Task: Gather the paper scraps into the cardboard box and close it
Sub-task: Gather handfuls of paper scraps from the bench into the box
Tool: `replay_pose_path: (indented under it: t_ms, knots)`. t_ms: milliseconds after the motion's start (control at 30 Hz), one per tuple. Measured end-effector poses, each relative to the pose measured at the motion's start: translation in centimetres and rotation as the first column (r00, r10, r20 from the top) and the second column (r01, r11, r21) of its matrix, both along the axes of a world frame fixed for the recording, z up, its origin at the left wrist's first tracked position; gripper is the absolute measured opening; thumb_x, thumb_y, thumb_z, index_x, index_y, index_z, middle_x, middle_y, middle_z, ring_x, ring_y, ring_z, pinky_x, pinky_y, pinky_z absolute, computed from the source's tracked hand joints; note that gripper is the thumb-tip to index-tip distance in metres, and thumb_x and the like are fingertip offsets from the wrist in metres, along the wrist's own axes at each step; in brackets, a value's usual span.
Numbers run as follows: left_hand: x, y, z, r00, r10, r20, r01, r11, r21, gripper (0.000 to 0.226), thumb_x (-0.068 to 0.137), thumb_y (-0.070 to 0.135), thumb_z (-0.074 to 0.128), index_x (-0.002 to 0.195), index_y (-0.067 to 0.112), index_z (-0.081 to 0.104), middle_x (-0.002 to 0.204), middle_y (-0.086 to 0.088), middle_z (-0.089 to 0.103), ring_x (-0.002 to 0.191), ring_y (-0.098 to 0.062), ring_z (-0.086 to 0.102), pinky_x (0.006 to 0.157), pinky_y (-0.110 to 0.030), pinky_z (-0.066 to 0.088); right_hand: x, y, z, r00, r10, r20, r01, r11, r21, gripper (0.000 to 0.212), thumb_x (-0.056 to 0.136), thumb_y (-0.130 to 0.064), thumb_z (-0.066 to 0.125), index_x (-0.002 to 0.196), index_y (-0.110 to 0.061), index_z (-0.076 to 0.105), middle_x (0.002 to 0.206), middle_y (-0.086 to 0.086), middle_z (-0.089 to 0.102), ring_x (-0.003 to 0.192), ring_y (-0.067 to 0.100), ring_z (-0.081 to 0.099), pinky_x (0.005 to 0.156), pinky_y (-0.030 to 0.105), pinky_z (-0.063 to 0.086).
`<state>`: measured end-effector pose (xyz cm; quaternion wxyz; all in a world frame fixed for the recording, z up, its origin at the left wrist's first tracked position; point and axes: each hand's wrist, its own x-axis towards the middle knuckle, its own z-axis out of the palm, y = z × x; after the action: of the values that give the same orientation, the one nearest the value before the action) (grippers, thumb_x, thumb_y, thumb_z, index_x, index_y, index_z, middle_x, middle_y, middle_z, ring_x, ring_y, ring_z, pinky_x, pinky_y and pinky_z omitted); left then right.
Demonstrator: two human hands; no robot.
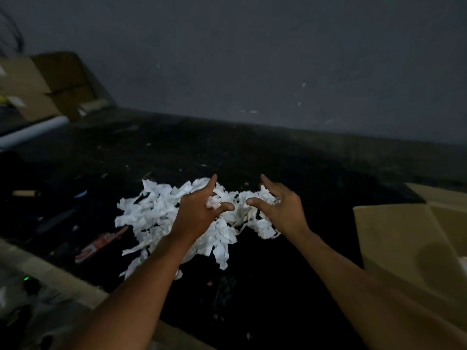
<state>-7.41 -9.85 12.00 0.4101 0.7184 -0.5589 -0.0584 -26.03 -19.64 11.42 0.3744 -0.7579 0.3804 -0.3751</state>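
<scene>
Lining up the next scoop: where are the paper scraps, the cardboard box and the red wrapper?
paper scraps [156, 218]: head view, left part of the pile.
cardboard box [394, 236]: head view, its open flap.
red wrapper [101, 243]: head view, its middle.

Both forearms reach forward; left hand [199, 213] and right hand [283, 210] spread thumbs and forefingers, other fingers gripping paper scraps [151, 213].

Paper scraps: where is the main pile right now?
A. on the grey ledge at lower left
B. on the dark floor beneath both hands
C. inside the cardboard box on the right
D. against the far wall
B: the white paper scraps lie heaped on the dark floor, with the left hand and right hand over them. The cardboard box stands apart to the right.
</scene>
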Motion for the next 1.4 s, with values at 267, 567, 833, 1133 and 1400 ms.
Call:
replay_pose_path:
  t_ms: [267, 567, 833, 1133, 1400]
  knots:
    - [-1.6, 1.8, 4.7, 0.995, -0.099, -0.012, 0.097, 0.991, -0.092, 0.088, 0.069, 0.051, 0.076, 0.144, 0.020, 0.040, 0.101, -0.008, 0.070, 0.090, -0.002, 0.058, 0.070, 0.004, 0.035, -2.7, 2.7, 4.7, 0.992, -0.103, 0.066, 0.104, 0.994, -0.011, 0.081, 0.073, -0.045, 0.079, 0.143, -0.027, 0.043, 0.141, 0.000, 0.052, 0.132, 0.012, 0.045, 0.104, 0.020, 0.033]
    - [-6.4, 3.5, 6.3, 0.957, -0.288, -0.026, 0.281, 0.948, -0.148, 0.081, 0.072, 0.050, 0.075, 0.142, 0.021, 0.043, 0.086, 0.007, 0.067, 0.074, 0.005, 0.057, 0.070, -0.001, 0.041, -9.1, 7.6, 6.8, 0.971, -0.237, 0.005, 0.237, 0.971, -0.022, 0.075, 0.077, -0.046, 0.074, 0.143, -0.032, 0.042, 0.141, 0.001, 0.052, 0.123, 0.007, 0.050, 0.096, 0.019, 0.034]
    - [-15.3, 0.6, 6.2, 0.874, -0.481, -0.075, 0.459, 0.865, -0.202, 0.086, 0.067, 0.069, 0.069, 0.137, 0.023, 0.050, 0.098, 0.004, 0.073, 0.099, -0.004, 0.065, 0.093, -0.032, 0.051, -19.5, 9.8, 7.4, 0.925, -0.379, -0.024, 0.377, 0.924, -0.067, 0.055, 0.077, -0.043, 0.075, 0.126, -0.023, 0.062, 0.102, -0.001, 0.073, 0.076, -0.002, 0.065, 0.065, 0.008, 0.047]
    - [-32.2, -4.6, 7.4, 0.766, -0.635, -0.099, 0.606, 0.765, -0.220, 0.087, 0.064, 0.062, 0.074, 0.134, 0.015, 0.053, 0.093, 0.006, 0.074, 0.082, 0.009, 0.061, 0.082, -0.021, 0.052, -35.7, 8.0, 7.2, 0.839, -0.541, 0.059, 0.544, 0.829, -0.130, 0.050, 0.077, -0.036, 0.078, 0.122, -0.017, 0.066, 0.094, -0.006, 0.072, 0.054, -0.015, 0.055, 0.050, 0.004, 0.039]
    - [-48.1, -8.6, 4.1, 0.743, -0.648, -0.169, 0.635, 0.762, -0.129, 0.074, 0.072, 0.034, 0.081, 0.135, 0.009, 0.051, 0.093, 0.009, 0.071, 0.076, 0.022, 0.054, 0.071, -0.002, 0.039, -50.8, 3.0, 4.6, 0.821, -0.571, -0.026, 0.564, 0.817, -0.116, 0.047, 0.078, -0.039, 0.077, 0.120, -0.021, 0.067, 0.092, -0.016, 0.067, 0.073, -0.020, 0.058, 0.061, 0.001, 0.042]
